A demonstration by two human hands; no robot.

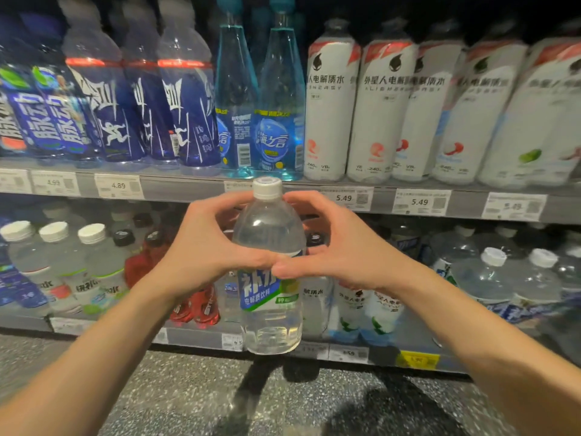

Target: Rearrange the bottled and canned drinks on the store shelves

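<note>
I hold a clear bottle [270, 272] upright at the centre of the frame, in front of the shelves and above the speckled floor [188, 398]. My left hand [204, 247] and right hand [339, 247] both grasp it, fingers curled round its shoulder from either side, thumbs meeting on its blue-and-green label. Its white cap [267, 187] sits level with the upper shelf edge [176, 188], where price tags read 4.89 and 5.49. White bottles [377, 111] fill the upper right.
</note>
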